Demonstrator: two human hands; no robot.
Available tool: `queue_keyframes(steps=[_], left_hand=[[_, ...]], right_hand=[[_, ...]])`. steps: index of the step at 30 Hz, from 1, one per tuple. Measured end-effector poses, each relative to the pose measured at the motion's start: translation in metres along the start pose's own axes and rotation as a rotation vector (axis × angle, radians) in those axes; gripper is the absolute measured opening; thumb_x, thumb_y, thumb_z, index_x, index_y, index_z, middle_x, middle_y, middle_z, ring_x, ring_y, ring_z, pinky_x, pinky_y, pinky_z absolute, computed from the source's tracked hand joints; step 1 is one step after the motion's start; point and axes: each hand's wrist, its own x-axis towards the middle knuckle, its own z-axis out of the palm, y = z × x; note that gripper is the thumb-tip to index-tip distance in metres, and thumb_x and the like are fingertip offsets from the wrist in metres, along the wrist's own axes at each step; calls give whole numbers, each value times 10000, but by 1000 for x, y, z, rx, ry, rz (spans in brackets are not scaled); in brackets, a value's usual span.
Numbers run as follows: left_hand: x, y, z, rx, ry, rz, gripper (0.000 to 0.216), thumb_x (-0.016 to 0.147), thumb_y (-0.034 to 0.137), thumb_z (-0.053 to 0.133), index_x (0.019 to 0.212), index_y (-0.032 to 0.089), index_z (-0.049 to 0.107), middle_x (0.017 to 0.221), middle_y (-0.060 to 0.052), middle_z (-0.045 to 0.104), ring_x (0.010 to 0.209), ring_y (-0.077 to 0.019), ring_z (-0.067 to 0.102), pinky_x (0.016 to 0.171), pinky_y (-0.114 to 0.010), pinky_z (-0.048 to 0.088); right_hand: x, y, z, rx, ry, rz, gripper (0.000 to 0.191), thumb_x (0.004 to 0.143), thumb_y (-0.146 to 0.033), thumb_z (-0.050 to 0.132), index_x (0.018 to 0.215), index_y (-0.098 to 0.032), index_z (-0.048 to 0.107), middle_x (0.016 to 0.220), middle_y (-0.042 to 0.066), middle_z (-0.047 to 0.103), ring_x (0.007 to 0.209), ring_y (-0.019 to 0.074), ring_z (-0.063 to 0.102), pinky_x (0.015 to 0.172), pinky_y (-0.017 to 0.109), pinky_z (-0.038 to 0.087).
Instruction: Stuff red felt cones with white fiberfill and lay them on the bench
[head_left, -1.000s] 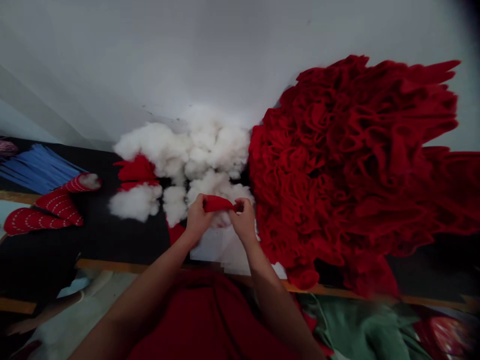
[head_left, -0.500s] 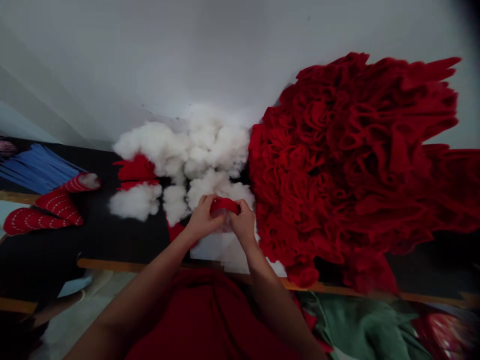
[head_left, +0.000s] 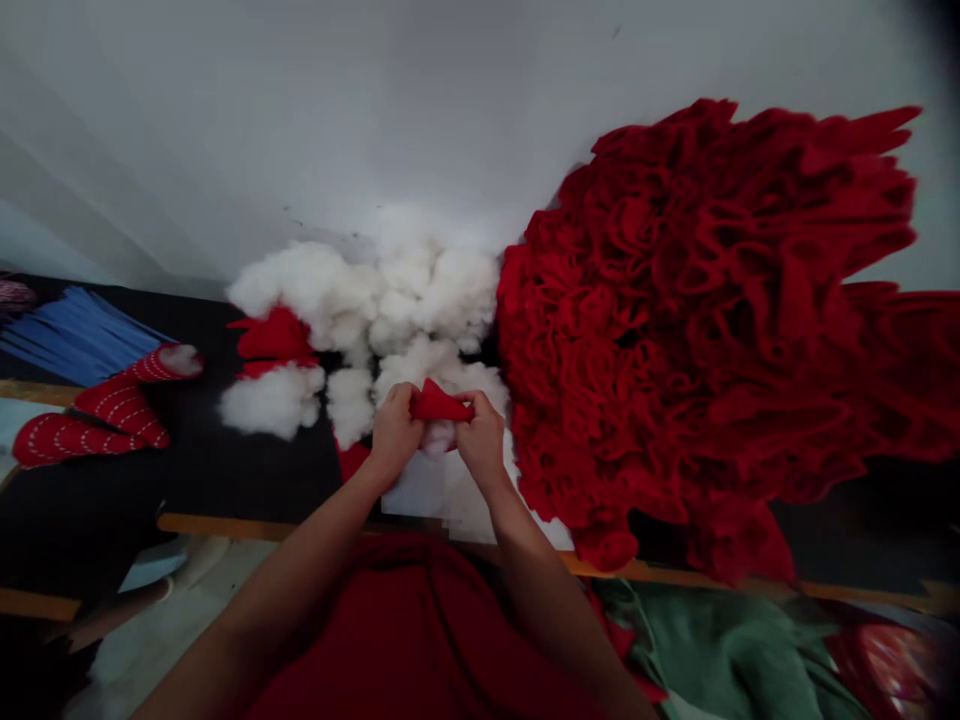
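A small red felt piece (head_left: 439, 402), peaked at the top, is held up between my two hands, with a tuft of white stuffing (head_left: 437, 438) showing at its lower side. My left hand (head_left: 397, 425) is closed on its left edge. On the opposite edge, my right hand (head_left: 480, 430) pinches the felt with thumb and fingers. Just beyond the hands lies a heap of fluffy white fibre stuffing (head_left: 435, 290). White sheets (head_left: 420, 490) lie on the table beneath my hands.
A large pile of red felt pieces (head_left: 712, 330) rises on the right. To the left are stitched red cones (head_left: 112, 415), blue strips (head_left: 82, 335) and a red felt bundle (head_left: 277, 335) beside stuffing. The dark table (head_left: 247, 480) has a wooden front edge; green cloth (head_left: 735, 640) hangs below.
The red felt piece has turned from an open, ring-like mouth facing me to a folded, peaked shape. My hands have shifted their hold on its sides.
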Motion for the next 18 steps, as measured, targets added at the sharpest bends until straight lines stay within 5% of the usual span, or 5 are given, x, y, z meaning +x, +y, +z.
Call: queue_keyframes(steps=[3,6,11,15,18], left_hand=[[4,-4,-18,-268,-234,-41,207,665,150,486,868,186,487,824,-31,545,776,-163,521,680,-296,430],[4,-12,-38,-441,-440,54,568,629,283,645,1150,221,428,1182,-94,490,1093,-215,469,876,-359,410],[-1,-17,-27,-347,-321,237,908,479,324,764,1266,176,337,1317,-156,373,1225,-286,345,1031,-428,256],[-3,-15,-6,-461,-190,212,659,575,304,706,1158,173,428,1179,-126,497,1092,-258,471,966,-413,347],[-5,-14,2,-533,-173,192,627,577,291,713,1131,177,442,1135,-116,530,1040,-243,509,940,-401,372]], right_hand=[[4,6,-4,211,-7,105,256,571,-151,454,801,-195,559,697,-21,587,634,143,523,609,261,425],[7,11,-7,441,39,200,219,577,-195,478,788,-183,536,701,-19,575,615,127,511,575,246,420],[1,-2,-7,519,-87,237,211,628,-259,520,818,-167,527,700,-6,564,601,129,517,577,268,443],[-15,-20,-21,100,125,-211,223,749,-241,502,953,-165,550,888,66,560,831,175,532,778,350,446],[-26,-21,-30,-157,-54,-606,256,765,-197,522,1017,-187,567,1024,100,557,1003,211,501,887,388,413]])
